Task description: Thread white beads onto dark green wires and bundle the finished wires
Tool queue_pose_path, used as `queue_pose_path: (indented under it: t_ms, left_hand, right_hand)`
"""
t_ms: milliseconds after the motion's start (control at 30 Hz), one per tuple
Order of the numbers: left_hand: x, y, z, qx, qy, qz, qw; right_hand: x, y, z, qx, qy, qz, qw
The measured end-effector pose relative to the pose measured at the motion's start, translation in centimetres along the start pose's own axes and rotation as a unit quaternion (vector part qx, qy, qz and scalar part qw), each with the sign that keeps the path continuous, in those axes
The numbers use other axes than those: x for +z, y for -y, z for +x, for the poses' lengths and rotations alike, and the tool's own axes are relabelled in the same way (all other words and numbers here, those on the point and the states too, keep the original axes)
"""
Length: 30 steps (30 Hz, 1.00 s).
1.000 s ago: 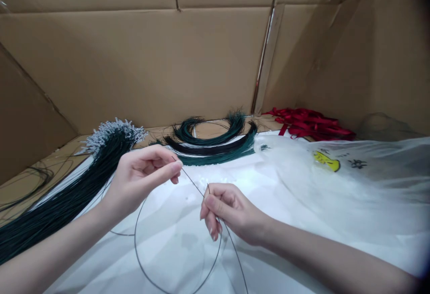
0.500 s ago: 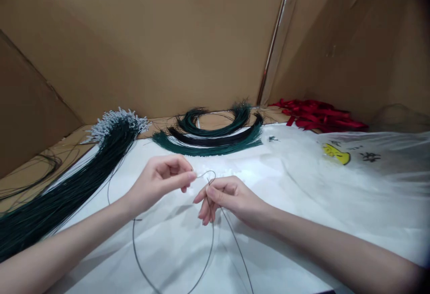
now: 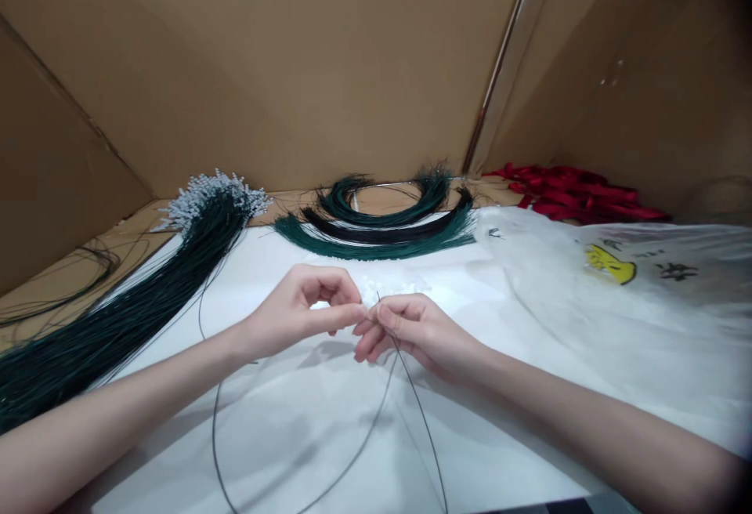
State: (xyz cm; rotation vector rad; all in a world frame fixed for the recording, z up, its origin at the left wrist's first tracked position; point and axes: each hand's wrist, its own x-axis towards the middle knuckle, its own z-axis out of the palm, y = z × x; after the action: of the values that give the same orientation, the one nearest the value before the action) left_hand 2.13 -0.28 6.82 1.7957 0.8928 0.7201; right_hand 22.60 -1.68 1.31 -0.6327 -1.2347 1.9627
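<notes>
At near centre, a thin dark cord [image 3: 421, 404] is being pinched by the left hand [image 3: 309, 302] and right hand [image 3: 420, 330]. It is seemingly being knotted; next, steady fingertip control is being called for. A cord bundle [image 3: 158, 306] is being supported at left by a white sheet [image 3: 499, 443].

Dark characters [image 3: 678, 271] beside yellow print [image 3: 612, 265] on plastic bag [image 3: 564, 318] (too blurred to read).

Dark cord [image 3: 428, 429], red ribbons [image 3: 579, 193], white sheet [image 3: 487, 443]
</notes>
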Motion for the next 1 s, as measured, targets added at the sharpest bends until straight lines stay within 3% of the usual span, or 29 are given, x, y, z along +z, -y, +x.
queue_pose_path:
  t_ms: [100,233,367,500,733,1000]
  left_hand:
    - [1.2,0.9,0.1,0.006,-0.018,0.007,1.000]
    - [1.6,1.5,0.1,0.014,-0.052,0.035,0.998]
    - [1.7,1.8,0.3,-0.016,-0.055,0.029,0.998]
    - [1.8,2.1,0.4,-0.061,-0.034,-0.015,0.997]
    - [1.7,2.0,0.3,-0.065,-0.034,-0.006,0.997]
    - [1.1,1.9,0.4,0.021,-0.028,0.122,0.992]
  right_hand:
    - [0.0,-0.1,-0.1,0.048,0.005,0.024,0.999]
    - [-0.1,0.0,-0.2,0.115,0.006,0.049,0.992]
    - [-0.1,0.2,-0.1,0.131,-0.015,0.054,0.990]
    - [-0.1,0.3,-0.1,0.104,-0.014,0.010,0.994]
    - [-0.1,0.3,-0.1,0.041,-0.013,-0.142,0.989]
    - [-0.3,0.0,-0.1,-0.024,-0.023,-0.330,0.943]
